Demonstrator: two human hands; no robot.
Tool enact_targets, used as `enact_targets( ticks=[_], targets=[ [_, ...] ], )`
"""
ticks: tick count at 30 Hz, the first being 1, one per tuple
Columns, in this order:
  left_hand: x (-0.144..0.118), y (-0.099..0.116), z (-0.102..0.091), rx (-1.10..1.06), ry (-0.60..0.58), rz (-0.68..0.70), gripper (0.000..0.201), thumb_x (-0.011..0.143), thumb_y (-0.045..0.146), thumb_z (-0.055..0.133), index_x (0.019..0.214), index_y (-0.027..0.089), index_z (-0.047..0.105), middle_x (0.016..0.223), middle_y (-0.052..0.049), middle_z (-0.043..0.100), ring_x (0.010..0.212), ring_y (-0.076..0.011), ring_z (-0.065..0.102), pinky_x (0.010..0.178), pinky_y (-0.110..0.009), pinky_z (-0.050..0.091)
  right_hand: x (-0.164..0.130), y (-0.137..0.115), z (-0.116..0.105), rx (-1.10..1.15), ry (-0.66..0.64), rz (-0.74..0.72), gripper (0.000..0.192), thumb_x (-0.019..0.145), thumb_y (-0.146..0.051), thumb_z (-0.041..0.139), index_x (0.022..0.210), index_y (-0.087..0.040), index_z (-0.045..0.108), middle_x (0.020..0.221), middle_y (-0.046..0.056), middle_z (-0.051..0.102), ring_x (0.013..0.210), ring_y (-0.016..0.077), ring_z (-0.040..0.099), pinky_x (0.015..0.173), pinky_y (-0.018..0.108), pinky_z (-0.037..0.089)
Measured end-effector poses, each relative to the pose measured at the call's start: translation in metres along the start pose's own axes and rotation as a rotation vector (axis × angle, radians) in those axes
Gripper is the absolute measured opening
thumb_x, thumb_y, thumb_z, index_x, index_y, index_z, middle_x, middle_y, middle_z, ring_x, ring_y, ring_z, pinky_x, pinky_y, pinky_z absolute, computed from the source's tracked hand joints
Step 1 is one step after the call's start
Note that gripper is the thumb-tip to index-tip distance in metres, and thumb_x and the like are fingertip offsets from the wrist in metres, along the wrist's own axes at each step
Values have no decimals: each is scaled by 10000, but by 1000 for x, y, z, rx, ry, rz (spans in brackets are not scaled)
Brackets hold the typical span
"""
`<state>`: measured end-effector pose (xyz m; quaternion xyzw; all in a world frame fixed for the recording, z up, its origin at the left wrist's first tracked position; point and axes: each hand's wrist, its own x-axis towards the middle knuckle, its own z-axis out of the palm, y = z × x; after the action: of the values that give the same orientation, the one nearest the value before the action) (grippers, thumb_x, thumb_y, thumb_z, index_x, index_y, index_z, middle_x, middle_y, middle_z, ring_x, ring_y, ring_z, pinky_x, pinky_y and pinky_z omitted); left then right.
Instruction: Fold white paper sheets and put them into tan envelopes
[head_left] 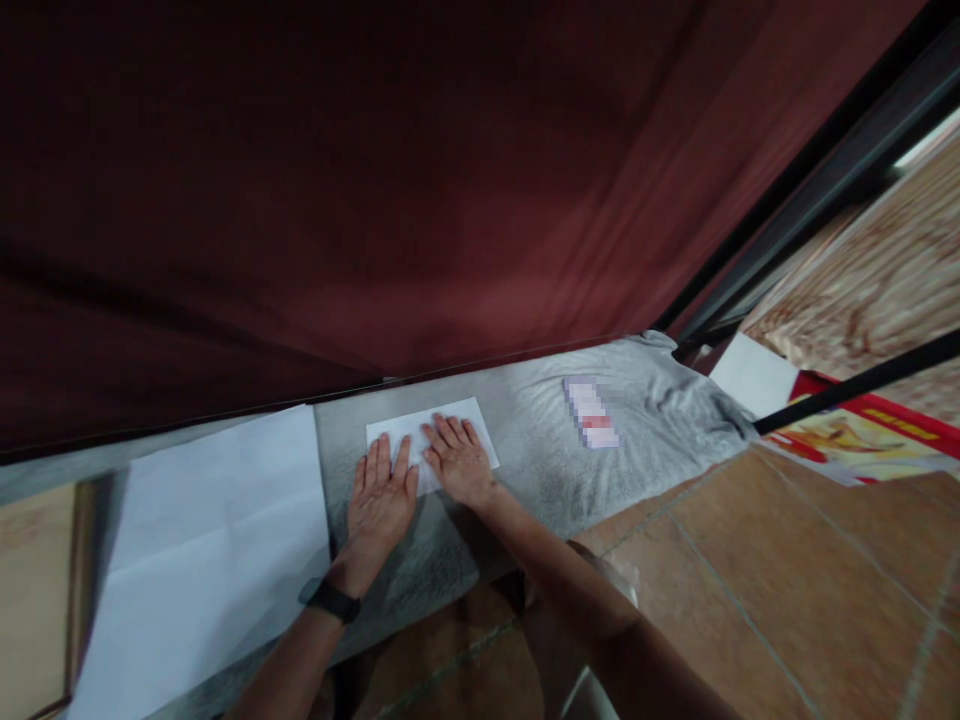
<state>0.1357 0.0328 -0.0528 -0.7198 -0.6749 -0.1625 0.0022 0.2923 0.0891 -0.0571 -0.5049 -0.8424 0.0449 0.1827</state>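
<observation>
A small white sheet of paper (480,425) lies on a grey cloth (517,430) over a narrow surface. On its left part rests my left hand (384,500), flat with the fingers stretched out; a dark watch is on that wrist. My right hand (459,462) lies flat near the middle of the sheet, fingers slightly spread. Both hands touch the paper from above and hold nothing. Left of them is a much larger white sheet (225,540) with faint fold creases. A blurred-out pinkish card or slip (592,412) lies on the cloth to the right.
A dark red curtain-like fabric (375,200) rises behind the surface. At the far left is a pale wooden-edged board (34,590). To the right stand a dark metal frame bar (862,380) and a red and yellow printed box (870,430). Brown floor tiles (735,560) show below.
</observation>
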Motion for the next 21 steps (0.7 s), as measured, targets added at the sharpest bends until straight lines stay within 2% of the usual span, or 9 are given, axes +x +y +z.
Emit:
enact_targets(
  ticks=[7,12,14,17,19,21],
  targets=[
    [-5,-5,1,29,2,-66,614,1015,337,322,1552,48,393,1647,-238,298,1549,-358,250,1226,-565,264,0,28,-11,-71,-26,133,529,1071,-472,384,1553,-260,436,1637,73,385,1485,271,397,1235,478,254],
    [-2,-1,-2,50,41,-92,627,1001,312,301,1522,-21,407,1607,-255,370,1540,-339,281,1256,-544,206,-1,36,-16,-91,-67,168,538,1074,-454,356,1561,-237,427,1646,82,367,1489,274,389,1239,471,245],
    [2,9,-3,40,53,-23,616,1008,303,298,1539,7,396,1623,-227,356,1550,-327,258,1263,-532,196,-2,36,-15,-92,-65,170,536,1075,-450,350,1559,-235,431,1648,80,364,1489,279,388,1241,474,242],
    [7,25,-1,21,23,111,570,1022,303,306,1556,138,420,1639,-132,369,1560,-306,235,1266,-553,177,-3,35,-14,-84,-43,171,532,1074,-453,355,1552,-238,443,1644,80,374,1488,283,386,1239,478,247],
    [8,31,2,16,-7,139,549,1028,322,323,1547,190,444,1631,-108,391,1557,-304,246,1261,-575,175,-3,34,-14,-72,-31,169,529,1070,-453,371,1548,-238,449,1638,85,385,1485,281,388,1235,482,254],
    [7,30,4,17,-34,120,548,1029,339,333,1542,190,452,1625,-119,399,1550,-311,263,1253,-581,193,-3,35,-16,-58,-32,168,530,1065,-449,390,1545,-231,452,1633,92,394,1481,281,390,1232,485,256]
  ],
)
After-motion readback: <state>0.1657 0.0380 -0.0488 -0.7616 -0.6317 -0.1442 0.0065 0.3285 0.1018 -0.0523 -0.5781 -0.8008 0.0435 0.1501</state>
